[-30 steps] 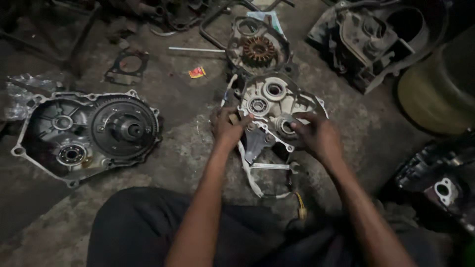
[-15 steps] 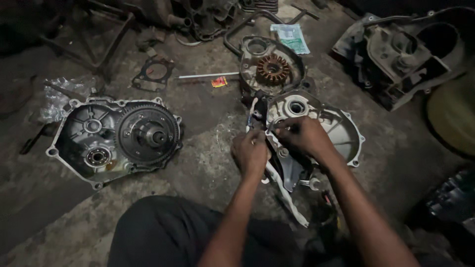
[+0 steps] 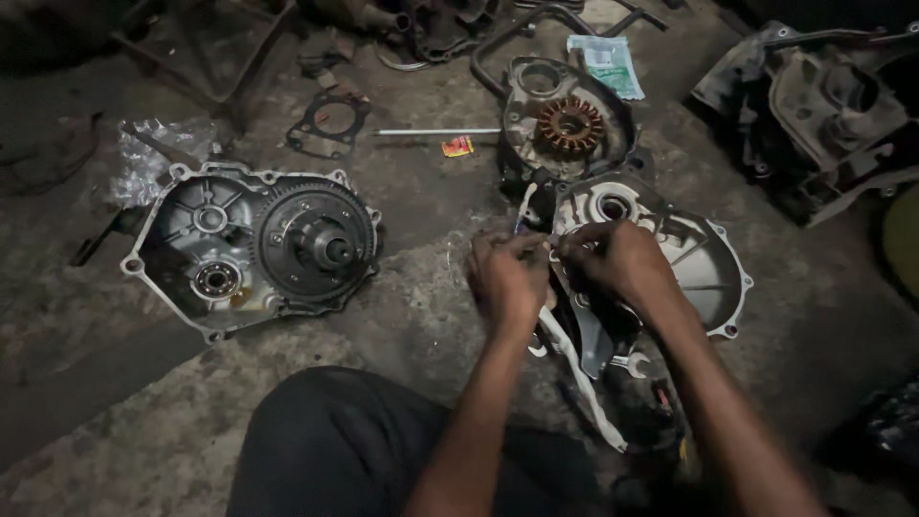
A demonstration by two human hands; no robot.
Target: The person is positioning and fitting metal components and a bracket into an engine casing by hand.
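You are crouching over a dirty concrete floor (image 3: 402, 316), and both your hands are meeting over the left edge of a silver engine cover (image 3: 694, 263) lying open-side up in front of you. Your left hand (image 3: 505, 278) is curling its fingers (image 3: 522, 247) inward, pinching something small against the cover's rim; what it is pinching is too dark to tell. Your right hand (image 3: 617, 258) is sitting just beside it at three o'clock, its fingers bent and closing on the same spot, the fingertips of the two hands nearly touching. A pale gasket (image 3: 579, 373) is trailing from under your hands toward six o'clock, with a small spanner (image 3: 627, 362) lying next to it. At twelve o'clock from the hands, a second cover holding a copper-wound coil ring (image 3: 571, 123) is resting just beyond the first. Well off at nine o'clock, a crankcase half (image 3: 196, 239) with a large toothed clutch gear (image 3: 316, 239) is lying flat. A thin metal rod (image 3: 436, 132) and a dark gasket (image 3: 330, 123) are lying at eleven o'clock.
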